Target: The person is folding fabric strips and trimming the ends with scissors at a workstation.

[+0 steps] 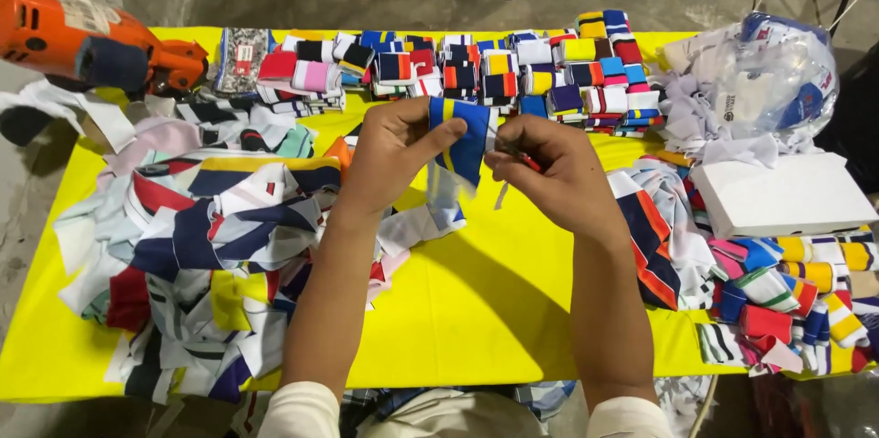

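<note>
At center, 12 o'clock of the yellow counter [476, 310], I pinch one blue-yellow strip [462, 140]: left hand [389, 159] closed on its edge, right hand [549, 168] closed around something red, maybe snips. A slip could nick the strip. Two hands, one orange tool [87, 35] at 10, one white box [792, 193] at 3.

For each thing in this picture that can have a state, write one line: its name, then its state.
Blue and yellow fabric strip: held up, pinched by both hands.
Left hand: gripping the strip.
Right hand: gripping the strip, with a small red tool.
Loose fabric heap: jumbled.
Folded pieces: stacked in rows.
White box: closed.
</note>
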